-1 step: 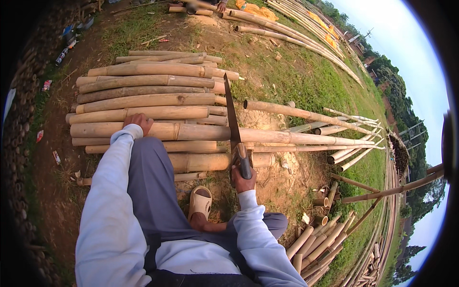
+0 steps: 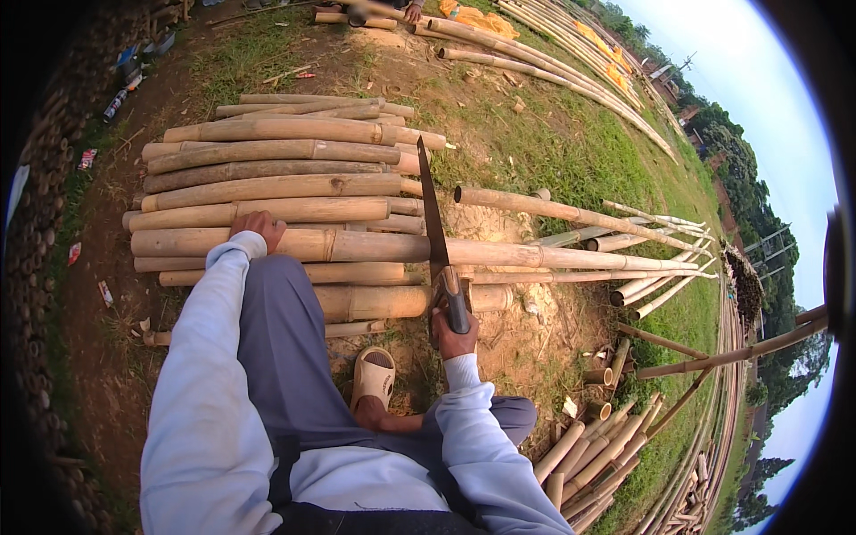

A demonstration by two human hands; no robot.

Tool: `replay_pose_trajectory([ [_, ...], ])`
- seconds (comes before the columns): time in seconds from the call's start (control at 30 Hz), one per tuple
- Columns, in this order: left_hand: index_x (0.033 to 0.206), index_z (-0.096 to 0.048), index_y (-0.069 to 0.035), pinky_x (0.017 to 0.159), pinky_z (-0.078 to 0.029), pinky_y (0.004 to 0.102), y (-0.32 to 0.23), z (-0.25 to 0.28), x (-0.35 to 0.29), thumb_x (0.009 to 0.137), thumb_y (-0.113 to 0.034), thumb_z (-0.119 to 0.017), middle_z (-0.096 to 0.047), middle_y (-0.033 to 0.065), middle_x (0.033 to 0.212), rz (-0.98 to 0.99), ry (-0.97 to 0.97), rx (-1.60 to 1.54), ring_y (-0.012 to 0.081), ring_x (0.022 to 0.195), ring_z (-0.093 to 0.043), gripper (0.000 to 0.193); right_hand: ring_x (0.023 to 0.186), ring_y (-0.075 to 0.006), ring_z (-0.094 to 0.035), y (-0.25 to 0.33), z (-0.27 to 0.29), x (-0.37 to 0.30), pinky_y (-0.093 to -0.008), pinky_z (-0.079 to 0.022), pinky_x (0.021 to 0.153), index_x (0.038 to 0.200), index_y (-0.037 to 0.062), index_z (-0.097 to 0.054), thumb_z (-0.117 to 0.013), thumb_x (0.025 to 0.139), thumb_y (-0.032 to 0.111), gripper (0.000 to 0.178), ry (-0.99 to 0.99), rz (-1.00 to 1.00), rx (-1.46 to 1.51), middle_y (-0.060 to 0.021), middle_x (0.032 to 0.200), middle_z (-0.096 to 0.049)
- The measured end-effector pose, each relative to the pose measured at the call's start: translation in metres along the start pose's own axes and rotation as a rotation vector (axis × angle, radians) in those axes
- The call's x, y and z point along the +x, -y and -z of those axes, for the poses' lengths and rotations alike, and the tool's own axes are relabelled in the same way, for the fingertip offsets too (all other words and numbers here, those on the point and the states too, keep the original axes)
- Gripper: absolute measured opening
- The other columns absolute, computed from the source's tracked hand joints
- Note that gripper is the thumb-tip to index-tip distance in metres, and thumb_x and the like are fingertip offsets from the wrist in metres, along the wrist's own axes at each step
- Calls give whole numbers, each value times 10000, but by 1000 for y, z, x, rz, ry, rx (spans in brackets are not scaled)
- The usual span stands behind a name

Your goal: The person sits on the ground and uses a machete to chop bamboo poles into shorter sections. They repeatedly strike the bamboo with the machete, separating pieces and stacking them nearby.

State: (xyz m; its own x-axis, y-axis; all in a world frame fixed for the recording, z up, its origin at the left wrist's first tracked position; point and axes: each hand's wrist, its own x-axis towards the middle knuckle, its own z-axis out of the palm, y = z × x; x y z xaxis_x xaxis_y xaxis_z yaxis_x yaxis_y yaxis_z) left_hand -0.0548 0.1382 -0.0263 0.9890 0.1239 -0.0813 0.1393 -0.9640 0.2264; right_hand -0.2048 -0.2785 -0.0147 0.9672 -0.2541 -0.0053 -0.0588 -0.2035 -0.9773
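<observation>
A long tan bamboo pole (image 2: 374,247) runs left to right in front of me, over other bamboo. My left hand (image 2: 257,228) is closed over its upper side, left of my raised knee; the fingertips are partly hidden. A handsaw (image 2: 432,201) stands with its dark, tapering blade across the pole, pointing away from me. How deep the blade sits in the bamboo cannot be made out. My right hand (image 2: 453,332) is wrapped round the saw's handle, on the near side of the pole.
Cut bamboo lengths (image 2: 276,185) lie stacked beyond my left hand. More cut pieces (image 2: 597,455) are heaped at lower right, by a slanting bamboo support (image 2: 736,357). Long poles (image 2: 553,71) stretch across the grass at the back, where another person's hand (image 2: 414,12) shows. My sandalled foot (image 2: 373,379) rests below the pole.
</observation>
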Motion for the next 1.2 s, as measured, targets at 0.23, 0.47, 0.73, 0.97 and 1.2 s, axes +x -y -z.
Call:
replay_pose_trajectory([
  [0.23, 956, -718, 4, 927, -494, 484, -1, 2, 0, 917, -444, -498, -702, 260, 1026, 1, 4, -12, 419, 1000, -657, 501, 596, -82, -541, -1, 0, 0, -288, -436, 555, 852, 9, -676, -753, 867, 139, 152, -2, -69, 32, 0, 672, -615],
  [0.47, 982, -710, -34, 940, -485, 490, 5, -10, 6, 923, -437, -495, -704, 235, 1052, 26, 6, 23, 403, 1030, -647, 461, 661, -97, -565, -18, 1, 4, -302, -466, 620, 866, 7, -688, -770, 854, 160, 173, -31, 7, 3, -11, 709, -636],
  [0.73, 972, -700, -27, 919, -493, 498, 7, -14, 7, 924, -443, -498, -704, 239, 1044, 3, -32, 49, 413, 1013, -652, 466, 671, -113, -575, -20, 2, 1, -312, -474, 642, 880, 2, -688, -787, 847, 192, 217, -59, 52, -36, -21, 717, -642],
  [0.97, 1000, -714, -28, 943, -478, 492, -1, -2, -4, 927, -443, -490, -710, 236, 1020, 9, -40, 8, 414, 998, -657, 477, 571, -85, -536, -16, 1, 3, -281, -418, 533, 857, 30, -655, -776, 863, 124, 154, -33, 69, 11, 4, 663, -600],
  [1.2, 1033, -717, -54, 954, -473, 484, -2, 3, -3, 942, -431, -473, -698, 212, 1103, 7, 45, 13, 385, 1065, -636, 458, 713, -118, -616, -15, 3, 3, -309, -495, 675, 967, -22, -699, -766, 859, 157, 220, -6, 3, -50, -52, 789, -691],
])
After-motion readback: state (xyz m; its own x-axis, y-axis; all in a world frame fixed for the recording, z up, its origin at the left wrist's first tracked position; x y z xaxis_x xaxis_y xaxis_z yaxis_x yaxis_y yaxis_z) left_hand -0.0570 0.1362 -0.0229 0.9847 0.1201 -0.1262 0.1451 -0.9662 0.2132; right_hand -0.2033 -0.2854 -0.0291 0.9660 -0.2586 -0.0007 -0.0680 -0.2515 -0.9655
